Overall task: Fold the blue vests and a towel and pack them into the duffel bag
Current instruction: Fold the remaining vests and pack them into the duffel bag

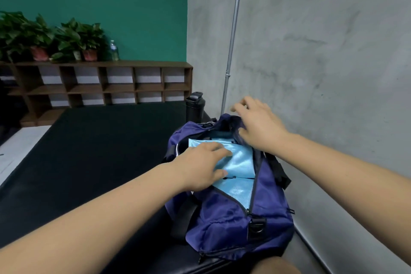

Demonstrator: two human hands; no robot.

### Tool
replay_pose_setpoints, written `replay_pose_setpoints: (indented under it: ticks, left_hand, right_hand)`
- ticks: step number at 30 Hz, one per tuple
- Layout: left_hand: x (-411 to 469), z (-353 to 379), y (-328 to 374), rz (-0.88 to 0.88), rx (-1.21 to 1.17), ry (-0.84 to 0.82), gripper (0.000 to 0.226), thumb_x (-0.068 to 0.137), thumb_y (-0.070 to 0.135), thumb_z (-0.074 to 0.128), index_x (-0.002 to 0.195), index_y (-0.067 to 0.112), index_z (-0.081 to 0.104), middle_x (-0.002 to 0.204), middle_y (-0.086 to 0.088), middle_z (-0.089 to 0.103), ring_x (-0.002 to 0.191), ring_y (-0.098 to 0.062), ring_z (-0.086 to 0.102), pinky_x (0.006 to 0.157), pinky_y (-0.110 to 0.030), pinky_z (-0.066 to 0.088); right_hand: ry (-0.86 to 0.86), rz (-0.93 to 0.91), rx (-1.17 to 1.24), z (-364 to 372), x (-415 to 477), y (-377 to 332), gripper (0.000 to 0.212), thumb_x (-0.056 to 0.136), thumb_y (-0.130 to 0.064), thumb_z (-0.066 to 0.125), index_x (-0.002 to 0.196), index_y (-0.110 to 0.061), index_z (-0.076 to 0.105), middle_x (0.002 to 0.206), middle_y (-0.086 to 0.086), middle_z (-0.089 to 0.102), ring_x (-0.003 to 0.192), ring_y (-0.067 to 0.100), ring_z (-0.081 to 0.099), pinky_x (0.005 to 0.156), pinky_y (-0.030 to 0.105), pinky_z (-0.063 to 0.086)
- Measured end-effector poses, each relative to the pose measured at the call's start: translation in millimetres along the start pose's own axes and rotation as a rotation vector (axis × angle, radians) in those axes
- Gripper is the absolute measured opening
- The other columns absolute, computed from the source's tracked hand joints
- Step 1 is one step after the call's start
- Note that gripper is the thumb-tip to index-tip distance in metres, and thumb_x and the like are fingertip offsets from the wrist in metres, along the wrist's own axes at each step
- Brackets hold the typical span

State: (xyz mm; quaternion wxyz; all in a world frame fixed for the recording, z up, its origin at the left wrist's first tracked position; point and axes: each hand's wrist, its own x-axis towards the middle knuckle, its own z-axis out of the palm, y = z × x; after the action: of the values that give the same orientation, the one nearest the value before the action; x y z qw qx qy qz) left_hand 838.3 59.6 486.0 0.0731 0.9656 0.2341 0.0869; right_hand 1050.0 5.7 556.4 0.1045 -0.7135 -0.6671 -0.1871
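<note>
A navy duffel bag (pixel 224 218) lies on the black padded surface with its top zipper open. Folded light blue vest fabric (pixel 241 162) fills the opening. My left hand (pixel 200 169) presses flat on the blue fabric inside the bag, fingers mostly straight. My right hand (pixel 258 127) is over the bag's far end; its thumb seems to touch the far right rim, and the other fingers are loosely bent above it. I cannot see a towel.
A black bottle (pixel 195 107) stands just beyond the bag. A metal pole (pixel 232 35) runs up the grey wall (pixel 322 51) on the right. A wooden shelf (pixel 100 84) with potted plants (pixel 66 38) stands at the back. The black padded surface (pixel 89 151) stretches left.
</note>
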Motion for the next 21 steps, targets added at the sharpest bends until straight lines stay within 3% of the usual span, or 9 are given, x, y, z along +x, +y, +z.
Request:
replay_pose_setpoints:
  ticks: [2,4,5,8,12,15,18,21]
  left_hand:
    - [10,8,-1,-0.057,0.059,-0.078,0.065,0.108,0.056,0.049,0.166,0.041,0.027,0.172,0.005,0.028,0.159,-0.021,0.024,0.126,-0.052,0.028]
    - [20,13,-2,-0.11,0.028,-0.152,0.062,0.11,0.061,0.038,0.167,0.047,0.019,0.176,0.004,0.02,0.163,-0.022,0.013,0.128,-0.058,0.021]
    - [25,17,-3,-0.116,0.007,-0.191,0.06,0.111,0.061,0.033,0.167,0.048,0.018,0.177,0.004,0.019,0.164,-0.022,0.01,0.129,-0.058,0.017]
    - [41,26,1,-0.054,0.04,-0.32,0.057,0.115,0.052,0.018,0.17,0.039,0.012,0.178,0.006,0.017,0.166,-0.021,0.004,0.133,-0.046,0.004]
    - [53,30,17,-0.054,0.106,-0.412,0.056,0.117,0.045,0.008,0.171,0.032,0.014,0.177,0.009,0.017,0.166,-0.024,0.002,0.133,-0.046,-0.002]
    - [54,36,24,-0.068,0.142,-0.473,0.055,0.117,0.042,0.005,0.171,0.033,0.013,0.178,0.003,0.017,0.166,-0.027,-0.001,0.133,-0.05,-0.004]
    - [53,30,23,-0.106,0.114,-0.472,0.055,0.117,0.042,0.01,0.171,0.034,0.009,0.178,-0.01,0.014,0.165,-0.035,0.004,0.133,-0.049,0.004]
    - [41,7,21,-0.132,-0.016,-0.402,0.054,0.118,0.034,0.025,0.171,0.028,0.016,0.176,-0.01,0.021,0.162,-0.034,0.021,0.13,-0.04,0.019]
  right_hand:
    - [-0.09,0.16,0.079,0,-4,9,0.042,0.091,-0.023,0.066,0.13,-0.016,0.055,0.126,0.009,0.055,0.112,0.036,0.058,0.091,0.046,0.053]
    - [-0.193,0.267,0.161,2,-5,14,0.016,0.094,-0.027,0.062,0.104,-0.015,0.061,0.107,0.011,0.065,0.098,0.037,0.064,0.076,0.04,0.053]
    - [-0.209,0.282,0.182,3,-5,17,0.013,0.095,-0.026,0.06,0.088,-0.015,0.059,0.093,0.012,0.066,0.091,0.038,0.064,0.067,0.037,0.048]
    - [-0.187,0.273,0.206,1,-5,15,0.028,0.097,-0.024,0.056,0.071,-0.015,0.051,0.072,0.007,0.058,0.079,0.037,0.059,0.056,0.035,0.036]
    - [-0.132,0.244,0.271,0,-4,1,0.028,0.098,-0.025,0.058,0.074,-0.011,0.054,0.071,0.009,0.061,0.074,0.035,0.058,0.058,0.037,0.039]
    - [-0.161,0.213,0.281,5,-5,-9,0.025,0.098,-0.026,0.059,0.08,-0.009,0.059,0.074,0.009,0.064,0.078,0.035,0.061,0.066,0.041,0.05]
    - [-0.165,0.215,0.323,9,-5,-15,0.015,0.098,-0.03,0.061,0.091,-0.017,0.064,0.09,0.004,0.069,0.09,0.03,0.064,0.082,0.044,0.056]
    - [-0.039,0.158,0.325,8,-5,-23,0.018,0.096,-0.032,0.062,0.111,-0.021,0.062,0.111,0.004,0.059,0.107,0.031,0.058,0.097,0.046,0.051]
